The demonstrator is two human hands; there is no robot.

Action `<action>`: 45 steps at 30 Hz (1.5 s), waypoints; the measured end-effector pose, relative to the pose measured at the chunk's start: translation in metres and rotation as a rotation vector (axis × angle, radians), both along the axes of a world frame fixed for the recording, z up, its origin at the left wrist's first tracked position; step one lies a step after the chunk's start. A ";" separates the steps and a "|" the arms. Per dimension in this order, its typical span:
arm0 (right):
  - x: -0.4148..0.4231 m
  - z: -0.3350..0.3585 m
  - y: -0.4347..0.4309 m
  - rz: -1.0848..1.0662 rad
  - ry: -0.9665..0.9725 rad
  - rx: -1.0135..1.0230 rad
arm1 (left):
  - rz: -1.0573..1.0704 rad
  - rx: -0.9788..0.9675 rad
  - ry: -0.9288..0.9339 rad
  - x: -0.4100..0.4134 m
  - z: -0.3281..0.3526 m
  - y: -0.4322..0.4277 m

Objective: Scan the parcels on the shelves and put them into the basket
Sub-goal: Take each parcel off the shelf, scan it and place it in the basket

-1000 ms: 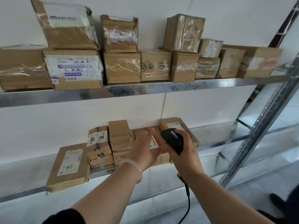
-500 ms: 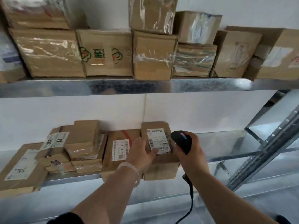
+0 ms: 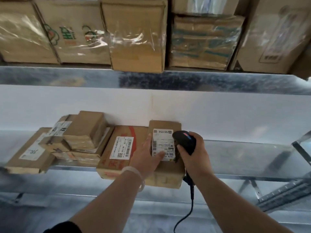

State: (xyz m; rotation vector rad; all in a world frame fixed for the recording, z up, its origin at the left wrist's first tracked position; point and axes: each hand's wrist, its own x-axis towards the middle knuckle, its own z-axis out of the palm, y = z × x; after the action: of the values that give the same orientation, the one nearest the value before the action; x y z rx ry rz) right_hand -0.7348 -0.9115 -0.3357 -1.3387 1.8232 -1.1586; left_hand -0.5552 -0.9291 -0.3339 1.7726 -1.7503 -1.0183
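Head view, one frame.

- Lower shelf (image 3: 244, 153): my reference for every position below.
- Parcel (image 3: 168, 175): a small brown box on the lower shelf, near its middle. Its front end juts out past the shelf's front edge. The white label (image 3: 162, 140) faces up.
- Left hand (image 3: 146, 155): lies flat on the parcel's left side with fingers straight and spread. The thumb reaches across the bottom of the label. It presses and clasps nothing. A pale wristband (image 3: 134, 172) is on the wrist.
- Right hand (image 3: 196, 157): fingers wrapped tight round the black scanner (image 3: 184, 142). The scanner's head sits over the parcel's right edge, just beside the label. I cannot tell whether it touches the box. The cable (image 3: 190, 209) hangs down below the shelf.
- Flat box with red print (image 3: 117, 158): on the lower shelf, touching the parcel's left side. It also overhangs the front edge.
- Stack of small boxes (image 3: 84, 130): further left on the same shelf.
- Flat packet (image 3: 28, 155): at the shelf's left end, with handwriting I cannot read.
- Upper shelf (image 3: 151, 79): above the lower shelf, carrying a row of taped cartons (image 3: 138, 39).
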 end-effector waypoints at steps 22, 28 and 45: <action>0.051 0.064 0.119 -0.136 -0.013 -0.298 | -0.217 -0.201 0.351 0.059 0.048 0.089; 0.094 0.070 0.161 -0.142 0.006 -0.339 | -0.261 -0.248 0.369 0.098 0.059 0.126; 0.134 0.108 0.186 0.083 0.022 -0.489 | -0.013 -0.379 0.469 0.148 0.085 0.175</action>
State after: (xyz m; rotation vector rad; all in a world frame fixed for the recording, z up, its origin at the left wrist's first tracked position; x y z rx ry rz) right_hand -0.6004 -0.7257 -0.2275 -1.6780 1.5336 -1.6163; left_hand -0.4067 -0.7537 -0.2494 1.1783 -1.5311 -0.9371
